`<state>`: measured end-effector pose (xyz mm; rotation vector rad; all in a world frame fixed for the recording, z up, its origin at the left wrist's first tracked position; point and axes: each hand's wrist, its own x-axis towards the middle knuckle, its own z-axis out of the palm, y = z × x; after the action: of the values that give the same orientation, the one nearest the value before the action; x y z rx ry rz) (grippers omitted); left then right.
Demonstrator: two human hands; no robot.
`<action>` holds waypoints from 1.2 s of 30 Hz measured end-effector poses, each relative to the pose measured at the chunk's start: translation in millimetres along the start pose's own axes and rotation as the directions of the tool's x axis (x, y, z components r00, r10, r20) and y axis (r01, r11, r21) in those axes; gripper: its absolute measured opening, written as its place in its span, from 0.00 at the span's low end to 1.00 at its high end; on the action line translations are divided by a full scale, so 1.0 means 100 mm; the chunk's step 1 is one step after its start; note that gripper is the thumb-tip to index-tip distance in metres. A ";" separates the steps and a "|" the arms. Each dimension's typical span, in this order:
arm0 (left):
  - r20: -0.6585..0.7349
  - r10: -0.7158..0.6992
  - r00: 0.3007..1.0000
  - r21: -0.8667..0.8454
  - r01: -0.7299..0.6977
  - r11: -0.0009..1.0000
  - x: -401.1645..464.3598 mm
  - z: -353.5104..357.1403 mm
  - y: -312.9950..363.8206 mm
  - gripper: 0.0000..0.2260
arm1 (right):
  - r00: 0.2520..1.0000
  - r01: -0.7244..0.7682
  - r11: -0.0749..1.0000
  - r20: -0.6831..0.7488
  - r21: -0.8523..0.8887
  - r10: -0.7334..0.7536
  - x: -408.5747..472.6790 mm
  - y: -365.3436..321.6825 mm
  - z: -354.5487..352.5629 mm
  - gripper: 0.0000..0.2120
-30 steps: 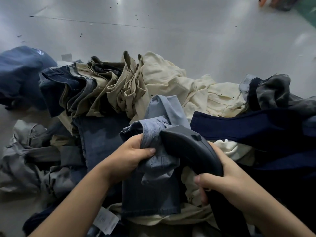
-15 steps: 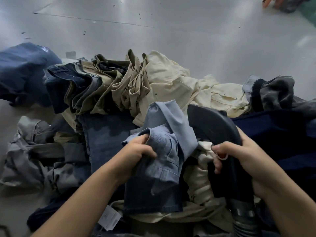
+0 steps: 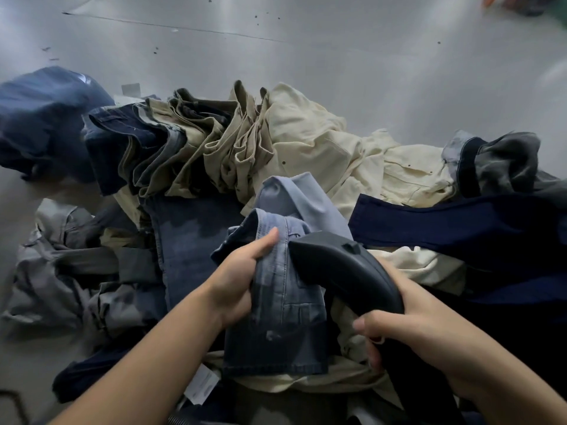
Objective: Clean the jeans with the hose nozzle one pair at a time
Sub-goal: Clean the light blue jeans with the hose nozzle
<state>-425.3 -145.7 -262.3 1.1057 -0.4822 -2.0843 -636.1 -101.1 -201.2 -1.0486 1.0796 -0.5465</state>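
Hidden: the dark hose nozzle's lower end and hose run under the right hand (image 3: 429,342) and out of the frame's bottom edge; its mouth is turned away from the camera. Clothes at the left are blurred.
Cut off: both forearms leave the bottom edge; a dark navy garment (image 3: 460,228) runs off the right edge.
Left hand (image 3: 236,283): fingers curled round a bunched fold of the faded light-blue denim jeans (image 3: 285,308), thumb pressed on top of the cloth.
Right hand: fingers and thumb wrapped round the curved black plastic hose nozzle (image 3: 343,271), gripping its rear.
Jeans: held up between the two hands, the rest hanging down over the pile; a white paper tag (image 3: 201,384) lies below the left wrist.
Nozzle tip: touching the jeans just right of the left thumb.
Pile: cream trousers (image 3: 322,154), khaki folded trousers (image 3: 221,148) and grey garments (image 3: 76,271) lie beyond and left of the hands.
Open room: bare grey tabletop (image 3: 337,56) stretches beyond the pile, well away from the fingers.
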 end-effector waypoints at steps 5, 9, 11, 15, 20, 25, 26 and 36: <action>0.069 -0.018 0.997 -0.007 0.018 1.000 -0.03 -0.01 0.02 0.19 | 0.999 0.000 1.000 -0.034 0.004 0.000 0.01 0.01 0.00 0.24; 0.069 -0.033 0.997 0.027 0.032 0.999 -0.03 0.03 0.01 0.18 | 0.990 0.047 0.998 -0.134 0.049 -0.040 0.08 0.01 -0.04 0.23; 0.084 -0.070 0.994 0.038 0.067 0.997 -0.05 0.05 -0.03 0.18 | 0.961 0.077 0.995 -0.270 0.058 -0.058 0.11 -0.01 -0.15 0.20; 0.082 -0.012 0.997 -0.016 0.013 1.000 -0.03 0.05 -0.01 0.20 | 0.952 0.104 0.993 -0.296 0.061 -0.081 0.02 -0.05 -0.31 0.20; 0.094 -0.014 0.995 -0.063 0.020 0.998 0.02 0.04 0.07 0.23 | 1.000 0.014 1.000 0.024 0.026 -0.015 -0.04 -0.02 -0.06 0.22; 0.122 -0.044 0.992 -0.043 0.050 0.998 0.03 0.06 0.01 0.22 | 0.983 0.064 0.997 -0.174 0.031 -0.058 0.10 -0.03 -0.05 0.21; 0.121 -0.058 0.991 -0.039 0.063 0.997 0.03 0.08 -0.01 0.22 | 0.964 0.091 0.995 -0.256 0.042 -0.078 0.13 -0.04 -0.10 0.20; 0.207 0.090 0.974 -0.156 -0.058 0.986 0.10 0.45 0.12 0.29 | 0.828 0.350 0.934 -0.442 -0.076 -0.346 0.36 -0.02 0.07 0.41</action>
<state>-461.2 -161.1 -235.1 0.7709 -0.4539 -2.1455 -615.0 -128.1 -214.6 -1.1508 1.2907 -1.1337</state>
